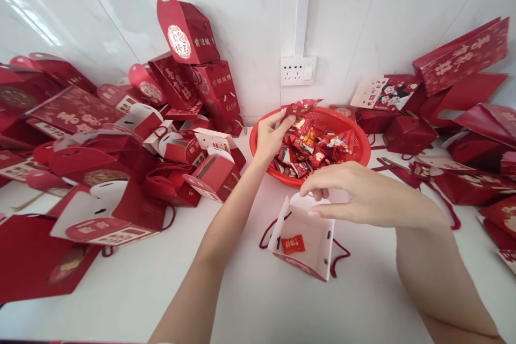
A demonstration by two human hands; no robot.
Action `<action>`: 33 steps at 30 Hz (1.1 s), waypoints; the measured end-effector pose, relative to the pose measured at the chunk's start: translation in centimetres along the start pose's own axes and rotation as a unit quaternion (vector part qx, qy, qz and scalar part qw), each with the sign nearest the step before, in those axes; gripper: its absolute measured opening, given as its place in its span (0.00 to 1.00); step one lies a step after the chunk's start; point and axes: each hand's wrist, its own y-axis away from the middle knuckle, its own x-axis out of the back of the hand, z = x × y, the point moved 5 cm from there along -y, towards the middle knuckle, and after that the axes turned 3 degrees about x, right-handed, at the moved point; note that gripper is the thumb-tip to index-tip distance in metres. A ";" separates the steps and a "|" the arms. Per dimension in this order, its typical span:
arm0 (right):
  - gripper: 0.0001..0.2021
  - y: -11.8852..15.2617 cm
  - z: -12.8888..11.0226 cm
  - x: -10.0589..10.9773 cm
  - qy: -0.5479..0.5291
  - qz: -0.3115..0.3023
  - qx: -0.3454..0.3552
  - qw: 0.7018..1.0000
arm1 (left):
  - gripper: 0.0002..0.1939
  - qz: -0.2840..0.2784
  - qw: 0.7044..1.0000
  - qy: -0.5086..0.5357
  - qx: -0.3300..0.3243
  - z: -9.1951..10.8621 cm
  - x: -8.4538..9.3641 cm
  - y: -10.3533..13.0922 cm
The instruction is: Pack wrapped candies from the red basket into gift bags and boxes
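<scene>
An open box (308, 250), white inside with dark red cords at its sides, stands on the white table (250, 290). One small red packet (293, 244) lies in it. Behind the box is a red plastic basket (364, 145) holding several wrapped sweets (310, 145). My left hand (273, 131) is at the basket's left rim, thumb and fingers closed on a red patterned packet (304, 106). Over the box's back right edge hovers my right hand (342, 193), its thumb and fingers apart with nothing visible between them.
Many red gift boxes (116, 161) crowd the left side, with a stack of boxes (215, 78) against the tiled wall (242, 21). More red boxes and bags (463, 56) fill the right side. A socket (298, 71) is on the wall behind the basket.
</scene>
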 end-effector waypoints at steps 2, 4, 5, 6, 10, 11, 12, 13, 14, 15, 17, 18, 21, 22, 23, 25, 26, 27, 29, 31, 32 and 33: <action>0.10 0.9 -0.1 1.0 0.024 0.050 -0.021 0.998 | 0.19 -0.032 0.999 -0.020 -0.023 1.0 0.0 0.2; 0.14 2.2 -0.1 2.4 0.034 0.122 -0.055 0.990 | 0.18 -0.097 0.993 -0.053 -0.046 2.7 -0.3 0.6; 0.16 2.9 0.0 3.2 0.033 0.169 -0.075 0.982 | 0.17 -0.138 0.986 -0.069 -0.055 3.8 -0.4 1.0; 0.18 3.5 0.1 4.0 0.028 0.218 -0.095 0.971 | 0.16 -0.177 0.978 -0.088 -0.062 4.9 -0.6 1.5; 0.22 4.5 0.9 4.9 -0.030 0.318 -0.129 0.939 | 0.11 -0.243 0.948 -0.178 -0.105 9.4 -0.7 3.7; 0.22 4.2 1.1 4.6 -0.054 0.312 -0.130 0.940 | 0.10 -0.243 0.943 -0.194 -0.118 10.3 -0.7 4.2; 0.21 3.8 1.3 4.2 -0.079 0.304 -0.130 0.940 | 0.10 -0.242 0.939 -0.209 -0.129 11.1 -0.7 4.8; 0.20 3.5 1.3 3.8 -0.100 0.301 -0.130 0.939 | 0.09 -0.238 0.935 -0.221 -0.140 11.7 -0.7 5.2; 0.20 3.2 1.2 3.6 -0.113 0.306 -0.127 0.937 | 0.09 -0.234 0.932 -0.233 -0.151 12.2 -0.7 5.6; 0.21 3.0 1.0 3.5 -0.117 0.320 -0.118 0.933 | 0.10 -0.231 0.928 -0.245 -0.161 12.6 -0.6 6.0; 0.21 3.0 0.3 3.7 -0.103 0.358 -0.091 0.924 | 0.10 -0.218 0.919 -0.272 -0.186 13.3 -0.1 6.5; 0.20 3.2 -0.1 3.8 -0.088 0.373 -0.078 0.920 | 0.10 -0.206 0.913 -0.288 -0.204 13.7 0.2 6.7; 0.17 3.3 -0.9 3.5 -0.041 0.333 -0.055 0.940 | 0.10 -0.157 0.891 -0.335 -0.261 14.7 1.5 6.8; 0.15 3.1 -1.1 3.0 -0.027 0.284 -0.048 0.957 | 0.10 -0.144 0.886 -0.347 -0.273 15.0 1.9 6.8; 0.13 2.9 -1.2 2.3 -0.015 0.225 -0.042 0.973 | 0.10 -0.134 0.882 -0.356 -0.279 15.1 2.2 6.8; 0.11 2.4 -1.2 0.9 0.003 0.118 -0.033 0.992 | 0.09 -0.129 0.881 -0.363 -0.275 15.2 2.5 6.7; 0.12 2.2 -1.1 0.4 0.008 0.086 -0.032 0.996 | 0.09 -0.131 0.882 -0.363 -0.270 15.2 2.5 6.8; 0.12 2.0 -0.9 0.1 0.012 0.073 -0.038 0.997 | 0.09 -0.135 0.884 -0.360 -0.264 15.2 2.5 6.8; 0.13 1.9 -0.4 0.3 0.017 0.097 -0.061 0.993 | 0.09 -0.154 0.889 -0.349 -0.252 15.2 2.1 7.1; 0.16 2.1 0.1 1.2 0.017 0.160 -0.086 0.983 | 0.08 -0.182 0.892 -0.336 -0.242 15.2 1.5 7.3; 0.18 2.3 0.3 1.7 0.011 0.193 -0.096 0.976 | 0.08 -0.198 0.892 -0.328 -0.238 15.1 1.1 7.4; 0.20 2.5 0.3 2.1 0.000 0.218 -0.102 0.971 | 0.07 -0.216 0.892 -0.319 -0.236 15.1 0.8 7.5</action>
